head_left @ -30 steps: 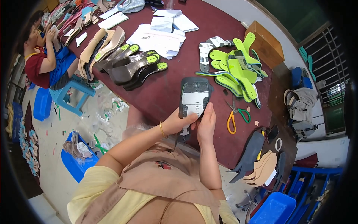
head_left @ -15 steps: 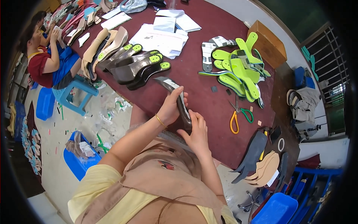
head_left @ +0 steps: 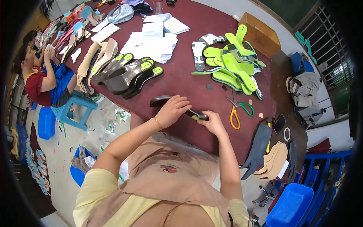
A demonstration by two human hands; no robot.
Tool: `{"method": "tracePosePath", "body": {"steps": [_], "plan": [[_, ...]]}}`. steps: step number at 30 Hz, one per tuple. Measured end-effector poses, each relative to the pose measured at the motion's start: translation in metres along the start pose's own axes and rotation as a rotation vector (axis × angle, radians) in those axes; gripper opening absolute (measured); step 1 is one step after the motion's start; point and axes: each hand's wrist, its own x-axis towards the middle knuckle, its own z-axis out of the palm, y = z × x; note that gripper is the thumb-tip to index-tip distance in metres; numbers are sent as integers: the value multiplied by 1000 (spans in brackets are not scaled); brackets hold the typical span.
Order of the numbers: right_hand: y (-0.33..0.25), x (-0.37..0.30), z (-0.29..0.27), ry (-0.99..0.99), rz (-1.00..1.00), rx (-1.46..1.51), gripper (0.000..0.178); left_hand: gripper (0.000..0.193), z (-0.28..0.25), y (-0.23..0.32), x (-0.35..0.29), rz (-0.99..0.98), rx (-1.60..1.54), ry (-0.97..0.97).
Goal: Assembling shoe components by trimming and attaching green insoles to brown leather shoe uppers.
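A glossy dark shoe sole (head_left: pixel 160 100) with a lime-green patch near its heel is held level over the front of the maroon table. My left hand (head_left: pixel 172 110) lies across its middle, fingers wrapped over the top. At the heel end, my right hand (head_left: pixel 214 123) grips it between thumb and fingers. Left of them stand several similar dark soles (head_left: pixel 126 77) with lime-green heel pads. To the right is a pile of lime-green insoles (head_left: pixel 236 70). Scissors (head_left: pixel 236 115) with one orange and one green handle rest nearer my right hand.
White papers (head_left: pixel 149 47) are spread farther back, and a brown wooden box (head_left: pixel 258 34) stands at the far right. Beige sheets (head_left: pixel 274 160) and dark pieces (head_left: pixel 259 145) lie at the right edge. A co-worker (head_left: pixel 39 83) sits at the left, near a blue stool (head_left: pixel 75 113).
The sole has turned from steep to nearly level, its heel end swinging right and its lime-green patch now showing. My left hand has gone over its top; my right has moved right to the heel.
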Motion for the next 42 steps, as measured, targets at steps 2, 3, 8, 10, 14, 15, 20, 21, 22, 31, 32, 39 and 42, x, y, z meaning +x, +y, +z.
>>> {"method": "tracePosePath", "body": {"steps": [2, 3, 8, 10, 14, 15, 20, 21, 22, 31, 32, 39, 42], "plan": [[7, -2, 3, 10, 33, 32, 31, 30, -6, -4, -4, 66, 31, -4], [12, -1, 5, 31, 5, 46, 30, 31, -12, -11, -6, 67, 121, 65], [15, 0, 13, 60, 2, 34, 27, 32, -36, -44, -2, -761, -263, -46], [15, -3, 12, 52, 21, 15, 28, 32, -37, -50, 5, -804, -388, -100], [15, -1, 14, 100, 22, 19, 28, 31, -41, -58, 25, -859, -384, -269], [16, -1, 14, 82, 31, 3, 28, 32, -42, -57, 28, -867, -334, -322], [17, -1, 11, 44, 22, -9, 30, 19, -24, -14, 56, -112, -7, -185], [17, -3, 10, 47, 32, -7, 30, 15, -8, -9, 53, -74, -95, -273], [18, -3, 7, 49, 7, -27, 30, 14, 11, -9, 44, 10, -66, -293], [1, -9, -57, -68, 277, 228, 23, 22, 31, -19, 32, 119, -107, -228], [8, -12, -56, -72, 277, 233, 23, 23, 31, -19, 31, 113, -115, -226], [47, -29, -16, 25, 471, 220, 26, 23, 21, -10, 53, 102, -94, -364], [48, -30, -18, 12, 380, 180, 23, 39, 34, 0, 87, 123, 195, -1073]]}}
